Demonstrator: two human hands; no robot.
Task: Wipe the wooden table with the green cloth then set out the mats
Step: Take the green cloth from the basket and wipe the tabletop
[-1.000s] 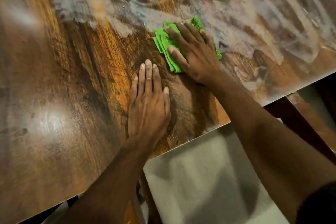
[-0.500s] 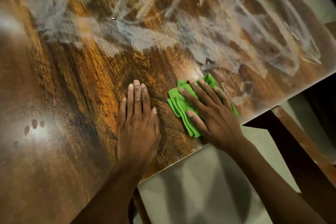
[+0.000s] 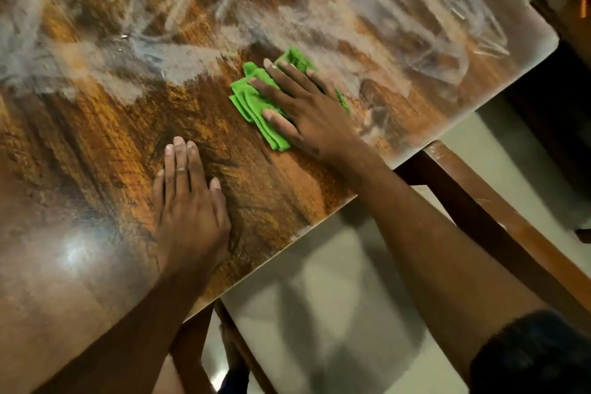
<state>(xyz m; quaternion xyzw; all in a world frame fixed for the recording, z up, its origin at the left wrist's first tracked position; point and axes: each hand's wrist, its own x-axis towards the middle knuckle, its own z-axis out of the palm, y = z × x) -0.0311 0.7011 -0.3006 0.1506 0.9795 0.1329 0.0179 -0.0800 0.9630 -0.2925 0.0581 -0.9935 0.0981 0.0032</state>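
My right hand (image 3: 307,109) presses the green cloth (image 3: 256,102) flat near the worktop's (image 3: 96,105) near edge, fingers straight; my left hand (image 3: 188,201) rests open beside it. Pale smears cover the far side; wiping looks unfinished, no mats visible.

The wooden table (image 3: 96,144) looks glossy and grainy with pale smears; the green cloth (image 3: 256,99) is ribbed fabric.

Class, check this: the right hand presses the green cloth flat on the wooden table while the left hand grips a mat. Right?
Not quite. The head view shows the left hand resting flat on the wooden table, holding nothing. The right hand does press the green cloth.
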